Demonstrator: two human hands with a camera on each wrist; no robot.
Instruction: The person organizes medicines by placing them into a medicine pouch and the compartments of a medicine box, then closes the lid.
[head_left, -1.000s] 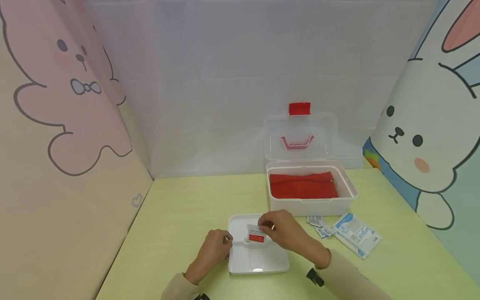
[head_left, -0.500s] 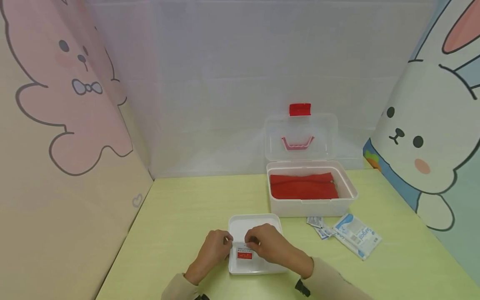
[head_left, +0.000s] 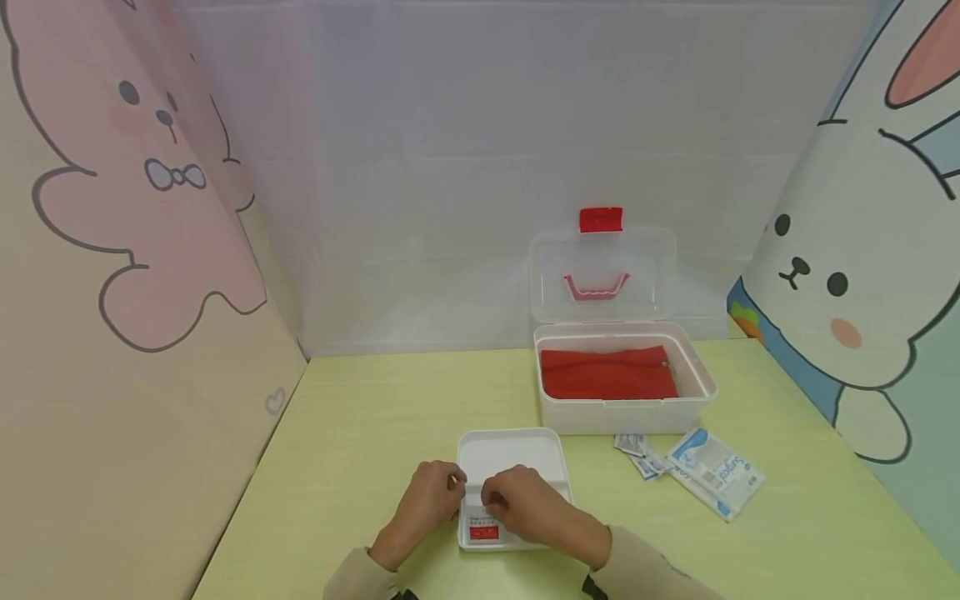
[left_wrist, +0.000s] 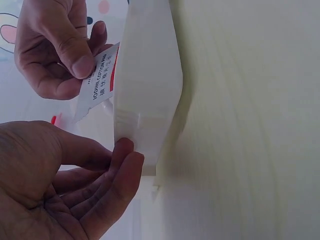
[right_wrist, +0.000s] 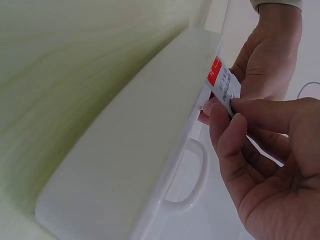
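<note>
A white plastic tray [head_left: 510, 450] with a raised dividing bar lies on the table in front of the person. The left hand [head_left: 429, 493] grips its left rim, fingertips against the outer wall in the left wrist view. Over the tray's near part, the right hand [head_left: 528, 507] pinches the top edge of an iodine cotton pad packet [head_left: 483, 531] between thumb and fingers. This packet is white with a red block, and its lower end reaches below the rim in the right wrist view. A small loop handle [right_wrist: 202, 172] stands up from the tray there.
Behind the tray stands a white box [head_left: 622, 415] with its clear lid [head_left: 600, 250] raised and a red pouch [head_left: 607, 375] inside. Small sachets [head_left: 641, 457] and white-and-blue packs [head_left: 716, 473] lie to the right on the pale table [head_left: 375, 408].
The right hand has carried the packet from the tray's middle toward its near left corner, lowering it. The left hand has stayed at the left rim.
</note>
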